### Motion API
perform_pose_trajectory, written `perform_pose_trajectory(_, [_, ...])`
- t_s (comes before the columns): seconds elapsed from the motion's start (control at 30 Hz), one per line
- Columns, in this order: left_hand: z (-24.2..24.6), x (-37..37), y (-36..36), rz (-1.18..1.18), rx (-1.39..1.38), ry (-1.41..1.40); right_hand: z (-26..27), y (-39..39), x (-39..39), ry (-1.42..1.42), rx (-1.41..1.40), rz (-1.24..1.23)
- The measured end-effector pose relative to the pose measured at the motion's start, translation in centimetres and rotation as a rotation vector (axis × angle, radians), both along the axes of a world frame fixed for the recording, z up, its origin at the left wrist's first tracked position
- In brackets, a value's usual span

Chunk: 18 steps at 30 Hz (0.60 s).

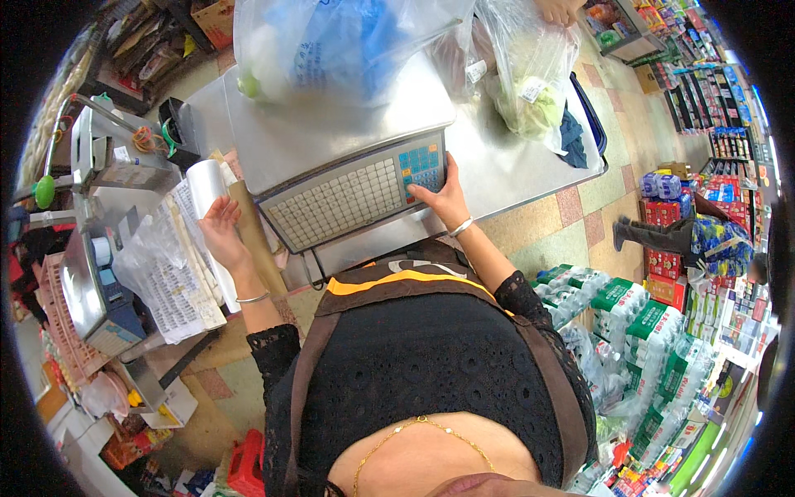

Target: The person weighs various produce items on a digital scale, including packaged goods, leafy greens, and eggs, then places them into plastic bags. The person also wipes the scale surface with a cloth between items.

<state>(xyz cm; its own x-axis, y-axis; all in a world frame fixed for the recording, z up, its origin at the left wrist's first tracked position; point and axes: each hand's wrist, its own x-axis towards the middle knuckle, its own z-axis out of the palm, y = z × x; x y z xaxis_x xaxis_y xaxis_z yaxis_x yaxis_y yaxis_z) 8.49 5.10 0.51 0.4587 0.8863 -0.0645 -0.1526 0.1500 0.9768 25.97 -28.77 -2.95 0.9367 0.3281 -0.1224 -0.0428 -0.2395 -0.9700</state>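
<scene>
My right hand (442, 194) rests at the right end of the keypad (338, 205) of a shop weighing scale, thumb on or just over the lower coloured keys and fingers along the scale's side edge. My left hand (222, 231) is raised, palm up with loosely curled fingers, holding nothing, beside a roll of clear plastic bags (210, 186). On the scale's metal pan (410, 102) lies a blurred plastic bag with blue print (348, 50); its contents are unclear. To the right, a clear bag of leafy green vegetables (528, 112) with a white label sits on the metal counter.
Another person's hand (559, 9) is at the top, over the clear bags. A second scale (112, 298) and written sheets (180, 292) are at left. Packs of bottled water (646, 335) stand on the floor at right. Farther off, a person (683, 239) stands by stacked boxes.
</scene>
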Motion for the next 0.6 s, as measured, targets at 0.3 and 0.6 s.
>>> perform_pose_trajectory(0.3, [-1.0, -1.0, 0.3, 0.006, 0.014, -0.033, -0.2, 1.7, 0.9, -0.146, -0.188, -0.08])
perform_pose_trajectory(0.6, [-1.1, -0.7, 0.6, 0.039, -0.028, -0.031, 0.6, 2.0, 0.5, -0.062, -0.051, -0.198])
